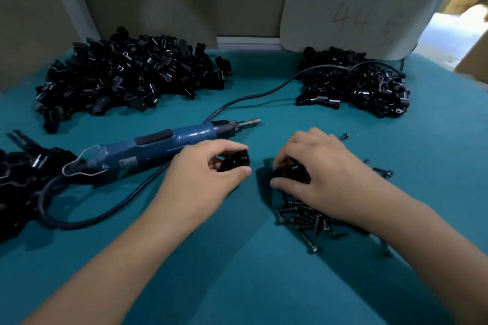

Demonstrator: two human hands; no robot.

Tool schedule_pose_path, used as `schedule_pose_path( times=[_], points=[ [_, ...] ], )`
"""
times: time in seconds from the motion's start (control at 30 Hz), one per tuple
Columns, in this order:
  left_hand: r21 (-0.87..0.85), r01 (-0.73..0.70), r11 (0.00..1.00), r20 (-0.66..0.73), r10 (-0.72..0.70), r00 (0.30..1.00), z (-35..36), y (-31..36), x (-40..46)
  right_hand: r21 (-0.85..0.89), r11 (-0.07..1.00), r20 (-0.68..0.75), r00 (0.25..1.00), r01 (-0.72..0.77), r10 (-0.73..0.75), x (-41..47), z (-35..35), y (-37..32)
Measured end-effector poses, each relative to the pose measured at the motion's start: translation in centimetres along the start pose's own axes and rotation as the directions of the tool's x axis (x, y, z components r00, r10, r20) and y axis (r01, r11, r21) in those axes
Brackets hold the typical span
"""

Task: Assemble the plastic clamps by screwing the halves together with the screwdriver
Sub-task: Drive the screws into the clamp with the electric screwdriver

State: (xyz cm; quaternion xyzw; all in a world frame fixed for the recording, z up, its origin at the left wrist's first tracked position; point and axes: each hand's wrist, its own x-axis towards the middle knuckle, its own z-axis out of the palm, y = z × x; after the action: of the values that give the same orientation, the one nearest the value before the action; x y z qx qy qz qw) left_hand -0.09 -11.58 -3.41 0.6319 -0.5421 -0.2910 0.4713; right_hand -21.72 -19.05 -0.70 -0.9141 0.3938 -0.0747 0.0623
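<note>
Bench (237,272), teal-covered, carrying all items we list. Left hand (203,169): our grip curls round one black clamp piece (235,161), thumb and fingers pinching it, near the bench centre. Right hand (314,166): fingers bent over a second black clamp piece (290,173), thumb against its near side, just beside the left hand. Screws (306,216): dark loose heap under and beside our right wrist, a few strays toward the right edge. Screwdriver (158,145): blue, electric, lying on its side left of centre, bit pointing toward the back right, untouched; its black cord (250,96) loops toward the back right corner. Clamp halves (126,74): large black pile at the back left; another pile (359,87) at the back right; more black parts (21,174) at the left edge. Card (356,10): leaning at the back right, marked "44".
</note>
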Motion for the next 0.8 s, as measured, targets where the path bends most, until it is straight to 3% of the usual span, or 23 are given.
schedule_pose_path(
  times=[0.07,0.13,0.23,0.33,0.47,0.63,0.8],
  points=[
    [-0.004,-0.015,1.000,0.001,0.015,1.000,0.9,0.2,-0.7,0.084,0.996,-0.081,0.996,0.036,-0.030,0.0,0.5,-0.2],
    [0.069,-0.097,0.993,-0.027,0.099,0.995,1.5,0.5,-1.3,0.253,0.968,-0.198,0.979,0.005,0.047,0.0,1.1,-0.4],
    [0.200,-0.247,0.948,-0.094,0.270,0.958,1.6,1.1,-1.4,0.378,0.925,-0.362,0.915,-0.032,0.179,0.3,1.6,-1.3],
    [0.241,-0.295,0.925,-0.089,0.323,0.942,1.9,1.2,-1.7,0.505,0.862,-0.474,0.849,0.044,0.235,0.3,1.9,-1.9],
    [0.334,-0.284,0.899,-0.119,0.339,0.933,2.4,1.3,-1.7,0.604,0.788,-0.481,0.843,0.117,0.243,0.0,2.4,-2.3],
    [0.331,-0.271,0.904,-0.203,0.349,0.915,2.0,0.9,-1.6,0.791,0.579,-0.348,0.924,0.198,0.159,0.3,2.4,-1.6],
    [0.296,-0.282,0.913,-0.207,0.350,0.914,2.0,1.1,-1.5,0.769,0.606,-0.347,0.929,0.204,0.128,0.4,2.8,-1.2]
  ],
)
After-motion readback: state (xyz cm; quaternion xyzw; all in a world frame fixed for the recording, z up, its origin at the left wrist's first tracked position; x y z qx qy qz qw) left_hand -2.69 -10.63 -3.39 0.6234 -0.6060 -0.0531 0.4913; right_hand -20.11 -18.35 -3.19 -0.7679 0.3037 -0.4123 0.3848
